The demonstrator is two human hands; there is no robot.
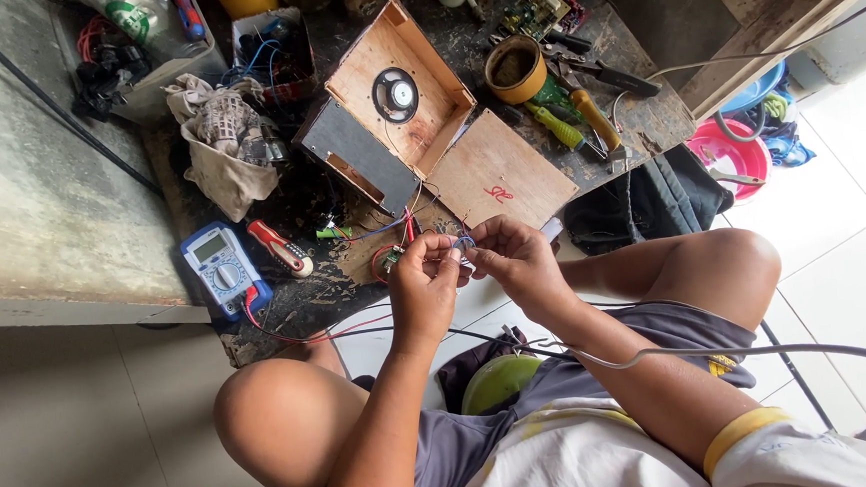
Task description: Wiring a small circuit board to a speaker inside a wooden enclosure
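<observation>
Thin blue wire (464, 242) between hands (470, 271)

Probably home workshop — multimeter (222, 268), screwdrivers (558, 125)

Blue multimeter (222, 269) at 9 o'clock on the bench: small grey rectangular screen (209, 247) above its round dial. Clear plastic bag with round green label (135, 15) at 11 o'clock.
</observation>
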